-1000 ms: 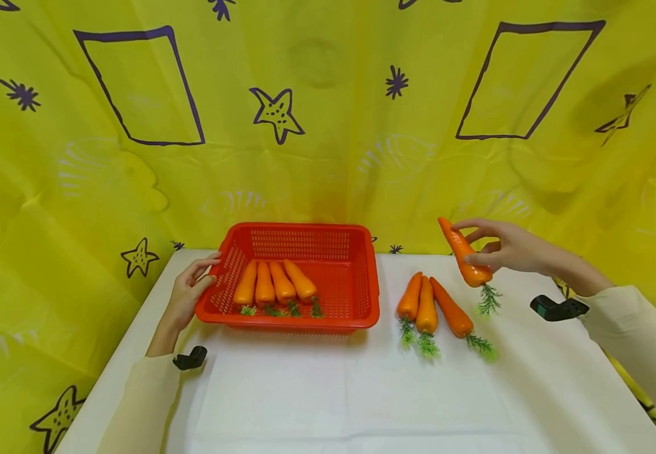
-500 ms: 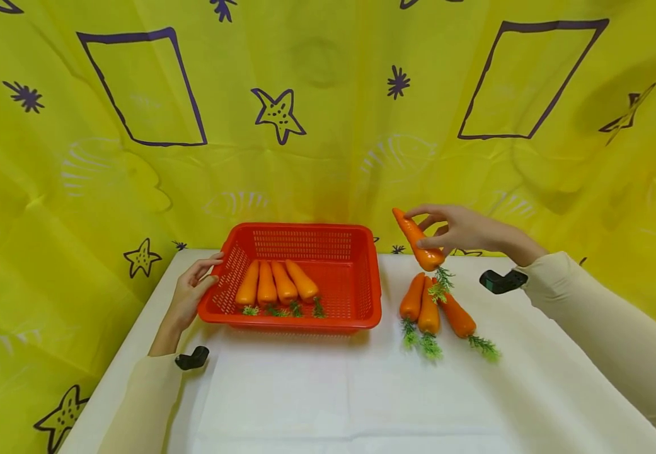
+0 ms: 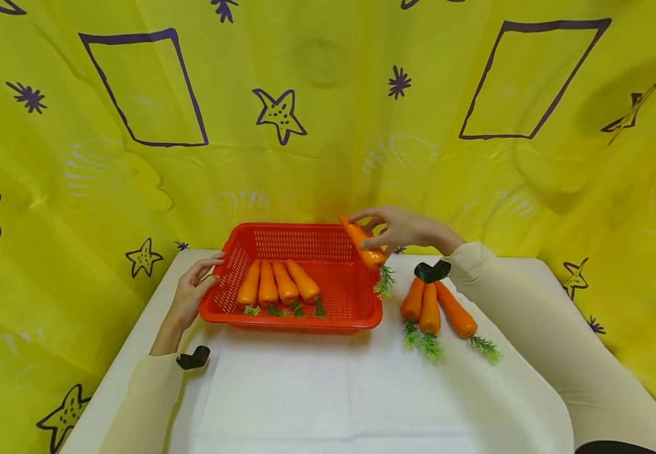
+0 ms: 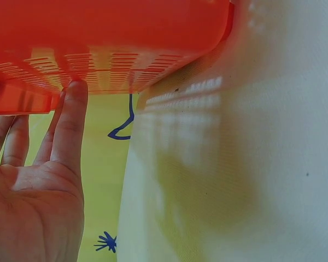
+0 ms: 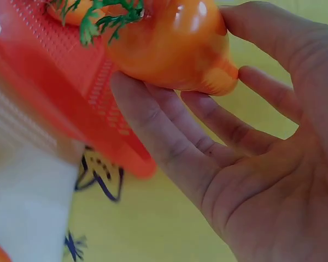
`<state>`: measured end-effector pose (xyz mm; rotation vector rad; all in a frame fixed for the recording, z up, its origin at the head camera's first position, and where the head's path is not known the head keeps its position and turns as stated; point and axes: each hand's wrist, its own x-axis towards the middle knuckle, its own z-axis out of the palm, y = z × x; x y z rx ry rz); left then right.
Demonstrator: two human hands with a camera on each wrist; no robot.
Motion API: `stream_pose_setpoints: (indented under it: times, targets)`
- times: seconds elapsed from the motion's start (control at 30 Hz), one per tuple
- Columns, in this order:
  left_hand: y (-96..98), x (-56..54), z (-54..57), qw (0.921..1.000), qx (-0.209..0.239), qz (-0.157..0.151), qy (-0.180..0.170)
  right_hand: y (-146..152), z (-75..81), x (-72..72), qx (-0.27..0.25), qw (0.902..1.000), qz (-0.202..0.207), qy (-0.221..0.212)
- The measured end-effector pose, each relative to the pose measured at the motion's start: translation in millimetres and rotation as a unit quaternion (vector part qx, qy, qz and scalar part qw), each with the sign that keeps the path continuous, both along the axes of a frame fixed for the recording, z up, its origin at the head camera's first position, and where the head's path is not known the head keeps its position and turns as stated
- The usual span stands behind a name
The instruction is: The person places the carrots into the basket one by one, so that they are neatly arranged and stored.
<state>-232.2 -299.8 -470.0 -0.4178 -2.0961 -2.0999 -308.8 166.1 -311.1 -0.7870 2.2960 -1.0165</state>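
Observation:
My right hand (image 3: 398,228) holds an orange toy carrot (image 3: 363,244) between thumb and fingertips, over the right side of the red basket (image 3: 305,323). The carrot tilts, its green leaves (image 3: 385,281) hanging beside the basket's right rim; in the right wrist view its thick body (image 5: 169,46) sits against the fingers. My left hand (image 3: 187,297) holds the basket's left rim; in the left wrist view some fingers (image 4: 70,128) touch the wall below the rim while others pass behind it. Several carrots (image 3: 268,284) lie side by side in the basket's left half.
Three more carrots (image 3: 430,310) lie on the white tablecloth (image 3: 333,391) right of the basket, partly under the right wrist's black camera mount (image 3: 432,272). A yellow patterned curtain (image 3: 328,170) hangs behind the table.
My right hand has carried the carrot leftward, from the table's right side past the three loose carrots to the basket's right rim. The left hand and basket have stayed in place.

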Motion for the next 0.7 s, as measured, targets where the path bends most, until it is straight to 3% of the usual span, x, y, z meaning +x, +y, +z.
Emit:
stream_pose_setpoints:
  times: [0.3,0.7]
  targets:
    - [0.7,1.0,2.5,1.0000,0.001,0.005,-0.001,-43,-30.4,-14.5,0.008,0.9988,0.027,-0.040]
    - [1.3,-1.9,-0.4,0.9999,0.004,0.002,0.014,-91,-69.0,-31.2,0.069,0.9940,0.024,-0.082]
